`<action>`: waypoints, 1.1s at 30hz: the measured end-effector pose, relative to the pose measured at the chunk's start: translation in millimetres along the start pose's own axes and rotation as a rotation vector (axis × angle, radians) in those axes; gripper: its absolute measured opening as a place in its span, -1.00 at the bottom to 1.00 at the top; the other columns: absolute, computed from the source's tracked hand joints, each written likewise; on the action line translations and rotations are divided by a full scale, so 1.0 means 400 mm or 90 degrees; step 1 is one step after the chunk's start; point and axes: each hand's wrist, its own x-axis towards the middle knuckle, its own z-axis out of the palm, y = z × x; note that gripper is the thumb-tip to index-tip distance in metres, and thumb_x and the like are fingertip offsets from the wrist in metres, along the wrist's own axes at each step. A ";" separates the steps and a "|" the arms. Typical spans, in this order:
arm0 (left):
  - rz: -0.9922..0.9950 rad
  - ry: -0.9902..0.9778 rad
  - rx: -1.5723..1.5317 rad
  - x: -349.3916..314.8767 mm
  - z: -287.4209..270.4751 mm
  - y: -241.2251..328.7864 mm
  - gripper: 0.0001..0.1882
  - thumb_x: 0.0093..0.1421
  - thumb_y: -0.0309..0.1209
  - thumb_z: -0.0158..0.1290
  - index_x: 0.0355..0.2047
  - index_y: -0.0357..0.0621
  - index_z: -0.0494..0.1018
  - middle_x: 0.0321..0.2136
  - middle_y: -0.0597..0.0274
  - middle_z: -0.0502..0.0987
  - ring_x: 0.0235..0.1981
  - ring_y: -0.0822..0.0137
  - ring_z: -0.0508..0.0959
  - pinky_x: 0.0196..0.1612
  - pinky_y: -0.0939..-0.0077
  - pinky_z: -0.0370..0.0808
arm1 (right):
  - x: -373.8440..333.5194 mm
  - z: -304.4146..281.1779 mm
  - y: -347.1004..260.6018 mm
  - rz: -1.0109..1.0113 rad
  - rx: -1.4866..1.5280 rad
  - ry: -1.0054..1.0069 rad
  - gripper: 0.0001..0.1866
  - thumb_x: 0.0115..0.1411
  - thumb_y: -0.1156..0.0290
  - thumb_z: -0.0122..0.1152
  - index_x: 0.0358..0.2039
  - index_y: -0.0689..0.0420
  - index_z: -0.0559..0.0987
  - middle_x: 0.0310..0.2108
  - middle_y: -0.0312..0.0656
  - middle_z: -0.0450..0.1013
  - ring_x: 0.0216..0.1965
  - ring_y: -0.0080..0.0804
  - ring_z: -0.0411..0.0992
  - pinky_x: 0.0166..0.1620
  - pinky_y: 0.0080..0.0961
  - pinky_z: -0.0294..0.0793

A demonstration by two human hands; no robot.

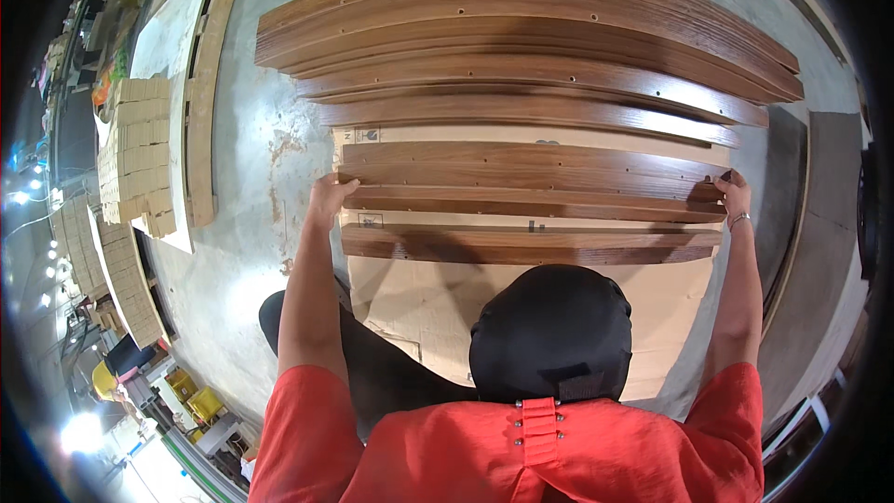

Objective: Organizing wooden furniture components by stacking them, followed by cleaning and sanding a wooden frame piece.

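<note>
1. Nearest the camera, I see a person in a red top and black head covering bent over a flat sheet of cardboard [419, 307] spread on the concrete floor [242, 224].
2. On that cardboard lies a dark brown wood-grain plank [531, 245], free of both hands.
3. Just beyond it, the left hand [328, 197] is closed around the left end of a longer wood-grain panel [531, 177], fingers curled over its edge.
4. The right hand [734, 194], with a bracelet at the wrist, grips the right end of the same panel, thumb side on top.
5. My judgement: with the hands this far apart, both ends should be kept level and moved together, so the panel does not twist or scrape the plank beside it.
6. Farther out, a fan of similar drilled planks [531, 47] lies overlapping on the floor.
7. Far left, stacks of pale cardboard pieces [140, 149] stand beside a light wooden frame [203, 93].
</note>
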 end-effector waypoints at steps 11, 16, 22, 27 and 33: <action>-0.108 0.014 0.054 0.000 -0.054 -0.068 -0.72 0.03 -0.37 0.25 -0.40 -0.40 0.52 -0.49 0.23 0.50 -0.45 0.37 0.50 -0.36 0.47 0.45 | -0.118 0.018 -0.046 0.054 -0.226 0.015 -0.53 -0.18 0.34 0.43 -0.27 0.39 0.58 -0.37 -0.06 0.56 -0.31 -0.27 0.50 -0.18 -0.41 0.41; -0.027 -0.007 0.091 -0.023 -0.081 0.052 -0.70 -0.01 -0.38 0.27 -0.36 -0.39 0.56 -0.51 0.19 0.55 -0.43 0.41 0.52 -0.36 0.46 0.44 | -0.139 -0.023 -0.082 0.018 -0.194 0.074 -0.52 -0.18 0.49 0.39 -0.19 0.39 0.54 -0.40 -0.12 0.54 -0.34 -0.37 0.49 -0.21 -0.50 0.43; -0.032 0.049 0.164 0.042 -0.012 0.019 -0.55 -0.01 -0.20 0.28 -0.30 -0.41 0.56 -0.47 0.17 0.57 -0.46 0.37 0.49 -0.36 0.36 0.42 | -0.056 -0.007 -0.070 0.051 -0.038 -0.010 -0.45 -0.13 0.53 0.35 -0.07 0.45 0.45 -0.21 -0.01 0.50 -0.24 -0.34 0.48 -0.17 -0.47 0.44; -0.037 0.061 -0.051 -0.026 0.018 0.063 -0.53 0.00 -0.16 0.27 -0.33 -0.41 0.56 -0.47 0.15 0.55 -0.46 0.27 0.48 -0.34 0.32 0.42 | -0.048 -0.006 -0.055 0.088 0.008 0.022 -0.44 -0.15 0.56 0.36 -0.08 0.45 0.46 -0.26 -0.04 0.51 -0.28 -0.34 0.48 -0.20 -0.47 0.45; -0.041 0.112 -0.035 -0.053 -0.007 0.051 -0.53 0.00 -0.15 0.27 -0.32 -0.39 0.54 -0.54 0.22 0.49 -0.51 0.37 0.41 -0.41 0.41 0.35 | -0.095 -0.021 -0.101 0.051 -0.036 -0.009 -0.51 -0.13 0.62 0.36 -0.12 0.44 0.47 -0.33 -0.10 0.50 -0.33 -0.39 0.46 -0.24 -0.54 0.45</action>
